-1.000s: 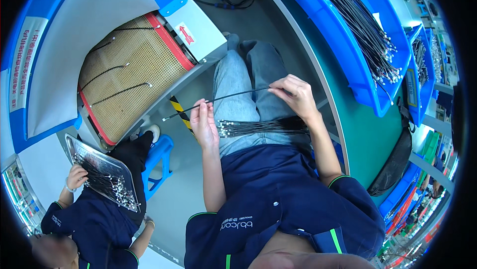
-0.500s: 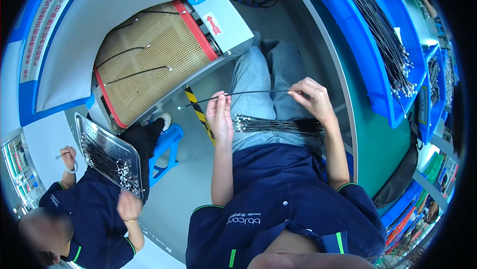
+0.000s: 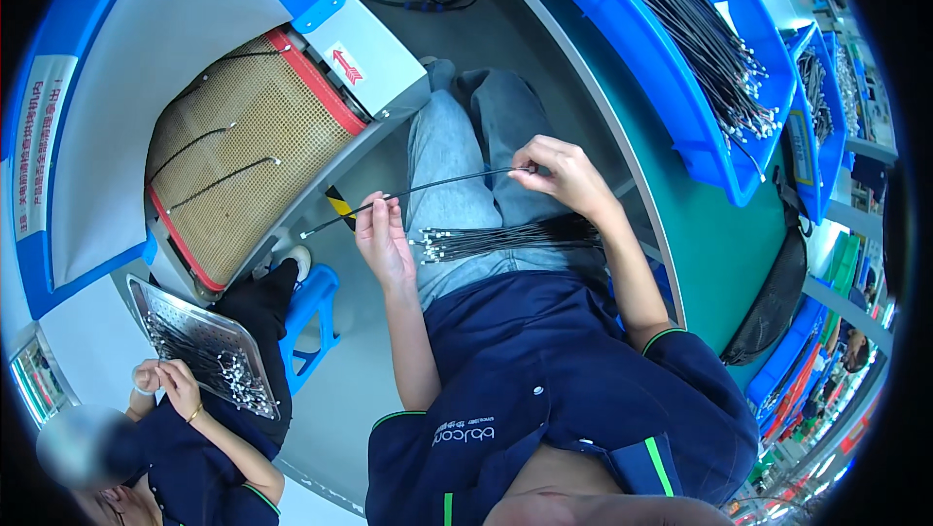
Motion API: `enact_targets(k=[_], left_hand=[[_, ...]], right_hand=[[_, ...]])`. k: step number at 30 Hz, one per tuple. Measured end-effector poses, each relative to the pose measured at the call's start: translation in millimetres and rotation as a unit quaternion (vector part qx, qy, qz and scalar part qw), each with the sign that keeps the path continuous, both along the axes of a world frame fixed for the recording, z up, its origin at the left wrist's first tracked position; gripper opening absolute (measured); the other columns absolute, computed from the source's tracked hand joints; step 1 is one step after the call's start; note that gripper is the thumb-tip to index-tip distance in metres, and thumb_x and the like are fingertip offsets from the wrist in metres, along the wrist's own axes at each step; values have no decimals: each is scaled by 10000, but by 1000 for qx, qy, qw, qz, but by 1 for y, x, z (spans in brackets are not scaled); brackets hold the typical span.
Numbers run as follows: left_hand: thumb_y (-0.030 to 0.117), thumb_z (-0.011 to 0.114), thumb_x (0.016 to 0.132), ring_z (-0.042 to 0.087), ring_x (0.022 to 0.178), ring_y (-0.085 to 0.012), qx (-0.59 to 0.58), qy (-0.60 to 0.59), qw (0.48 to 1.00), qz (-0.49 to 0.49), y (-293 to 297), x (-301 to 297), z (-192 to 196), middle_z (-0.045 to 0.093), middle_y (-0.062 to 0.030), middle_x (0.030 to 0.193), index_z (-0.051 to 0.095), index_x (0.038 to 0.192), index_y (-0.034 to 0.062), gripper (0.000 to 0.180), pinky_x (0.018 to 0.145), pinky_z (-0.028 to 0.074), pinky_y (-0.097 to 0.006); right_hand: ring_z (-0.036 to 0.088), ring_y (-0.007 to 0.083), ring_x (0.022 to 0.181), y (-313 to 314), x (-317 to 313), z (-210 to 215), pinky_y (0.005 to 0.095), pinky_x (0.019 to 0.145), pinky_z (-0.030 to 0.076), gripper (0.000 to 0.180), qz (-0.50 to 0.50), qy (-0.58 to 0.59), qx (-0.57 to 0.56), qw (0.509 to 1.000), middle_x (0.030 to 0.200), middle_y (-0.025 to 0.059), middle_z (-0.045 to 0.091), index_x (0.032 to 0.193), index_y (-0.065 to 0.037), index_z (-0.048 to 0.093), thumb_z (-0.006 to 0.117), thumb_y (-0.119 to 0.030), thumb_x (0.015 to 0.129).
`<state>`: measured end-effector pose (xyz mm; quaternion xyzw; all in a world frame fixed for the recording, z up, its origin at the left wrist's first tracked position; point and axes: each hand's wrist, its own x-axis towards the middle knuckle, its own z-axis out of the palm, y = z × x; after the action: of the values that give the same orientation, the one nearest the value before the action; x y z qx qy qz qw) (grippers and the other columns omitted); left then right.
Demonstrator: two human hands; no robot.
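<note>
A thin black cable [image 3: 447,182] with a small white connector at its left end stretches between my two hands above my lap. My left hand [image 3: 385,242] pinches it a little way in from that connector. The fingers of my right hand [image 3: 564,174] are closed round its other end and hide that tip. Below it, a bundle of similar black cables [image 3: 505,238] lies across my thighs, white connectors to the left. My right forearm passes over the bundle's right end.
At the left, a conveyor machine [image 3: 228,152] carries several cables on its tan mesh belt. A co-worker sits there with a metal tray [image 3: 139,285] of cables, near a blue stool [image 3: 313,307]. On my right, a green tabletop [image 3: 719,263] holds a blue bin [image 3: 671,79] of black cables.
The whole view has shifted, so my hands and the machine appear farther left. The same cable stays in both hands. The co-worker's hands have come together beside the tray.
</note>
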<state>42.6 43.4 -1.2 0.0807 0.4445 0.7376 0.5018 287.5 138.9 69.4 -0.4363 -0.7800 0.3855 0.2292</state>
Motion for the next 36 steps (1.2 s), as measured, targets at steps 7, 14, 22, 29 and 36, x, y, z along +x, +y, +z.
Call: enact_targets(k=[7, 14, 22, 29, 36], left_hand=[[56, 563, 927, 616, 864, -130, 7, 2, 1000, 2, 3, -3, 1, 631, -82, 949, 601, 1043, -16, 142, 805, 505, -236], [81, 559, 936, 616, 879, -135, 8, 6, 1000, -7, 9, -6, 3, 623, -85, 960, 579, 1082, -18, 177, 786, 521, -220], [61, 585, 914, 625, 872, -142, 16, -4, 1000, -3, 18, -13, 11, 636, -82, 958, 603, 1062, -10, 165, 825, 510, -252], [92, 554, 938, 614, 934, -146, -31, 21, 996, -75, 21, -25, 10, 630, -83, 1004, 521, 1219, 9, 295, 857, 505, -265], [86, 597, 909, 601, 975, -133, -97, 201, 925, -307, -3, 1, -16, 646, -58, 1040, 592, 1113, 16, 216, 879, 460, -270]], right_hand=[[602, 221, 861, 11, 8, 5, 326, 756, 491, 268, -25, 6, 76, 997, 929, 81, 610, 893, -34, 668, 771, -196, 706], [562, 219, 970, 21, -36, 21, 336, 837, 478, 190, 78, -58, 178, 979, 998, 15, 606, 853, -80, 693, 755, -173, 699], [536, 200, 959, 31, -57, 15, 343, 879, 438, 127, 96, -63, 165, 980, 958, 0, 602, 772, -68, 695, 735, -173, 714], [550, 210, 939, 45, -84, 16, 344, 840, 449, 104, 93, -37, 150, 984, 961, 8, 615, 769, -58, 693, 739, -138, 721], [560, 226, 908, 72, -147, 0, 348, 820, 457, 116, 46, -14, 149, 988, 922, 36, 616, 765, -54, 691, 727, -159, 730]])
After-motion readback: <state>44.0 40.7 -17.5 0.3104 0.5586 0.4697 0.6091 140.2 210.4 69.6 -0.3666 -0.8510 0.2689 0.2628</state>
